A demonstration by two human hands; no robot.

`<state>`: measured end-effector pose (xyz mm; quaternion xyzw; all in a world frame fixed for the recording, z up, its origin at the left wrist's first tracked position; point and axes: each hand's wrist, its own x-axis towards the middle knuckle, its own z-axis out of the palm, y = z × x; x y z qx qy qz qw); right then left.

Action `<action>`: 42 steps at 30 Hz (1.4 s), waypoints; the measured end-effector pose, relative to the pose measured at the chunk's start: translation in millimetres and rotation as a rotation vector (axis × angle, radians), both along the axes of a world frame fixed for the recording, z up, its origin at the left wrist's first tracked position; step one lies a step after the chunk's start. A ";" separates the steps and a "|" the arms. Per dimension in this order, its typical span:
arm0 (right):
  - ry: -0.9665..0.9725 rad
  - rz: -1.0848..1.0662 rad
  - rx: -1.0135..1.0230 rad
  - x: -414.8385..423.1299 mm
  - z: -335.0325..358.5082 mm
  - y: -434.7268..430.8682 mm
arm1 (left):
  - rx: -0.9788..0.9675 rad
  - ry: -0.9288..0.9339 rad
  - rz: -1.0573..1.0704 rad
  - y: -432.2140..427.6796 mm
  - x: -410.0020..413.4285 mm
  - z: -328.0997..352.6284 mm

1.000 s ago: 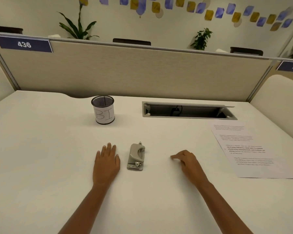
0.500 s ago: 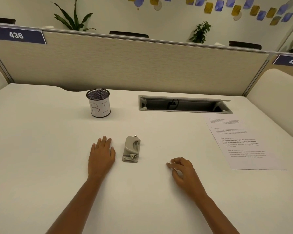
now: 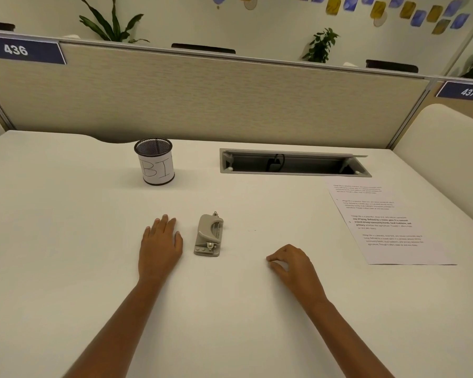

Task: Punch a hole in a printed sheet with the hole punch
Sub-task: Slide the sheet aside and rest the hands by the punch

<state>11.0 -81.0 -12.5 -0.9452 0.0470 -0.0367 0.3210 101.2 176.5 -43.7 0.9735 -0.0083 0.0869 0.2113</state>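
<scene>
Grey and small, the hole punch (image 3: 208, 236) lies loose on the white table (image 3: 66, 241) between the two hands. The printed sheet (image 3: 388, 225) lies flat well apart from it, off to the right, so nothing is lined up yet. The likeliest trouble is the paper: thin and flush against a smooth top, it could skate away or crease if pinched carelessly at an edge. The punch looks light, and with nothing holding it down it may slide when the sheet is pushed into its slot. That would probably leave the hole crooked, too near the edge, or through the printed lines. Pressing the lever one-handed without steadying the base could also tip it. The left grip (image 3: 160, 245) is released. It lies palm down on the table with its fingers straight and close together, just beside the punch's left side and, as far as can be seen, not touching it. The right grip (image 3: 292, 264) rests on the table between punch and sheet, apart from both. Its fingers are loosely curled under, with the thumb near the forefinger, and it holds nothing.
</scene>
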 end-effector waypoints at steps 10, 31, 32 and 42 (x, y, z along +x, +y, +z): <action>0.125 0.193 -0.439 12.9 13.0 11.0 | -0.008 -0.001 -0.001 0.8 -0.3 -1.1; 0.076 -0.053 0.154 11.4 7.5 -10.5 | 0.008 -0.035 -0.007 1.2 2.4 -0.7; 0.078 -0.057 0.136 9.9 7.0 -10.5 | 0.011 -0.040 -0.009 1.4 2.6 -0.8; 0.068 -0.123 0.249 9.9 7.4 -6.4 | 0.005 -0.065 -0.017 1.1 1.3 0.1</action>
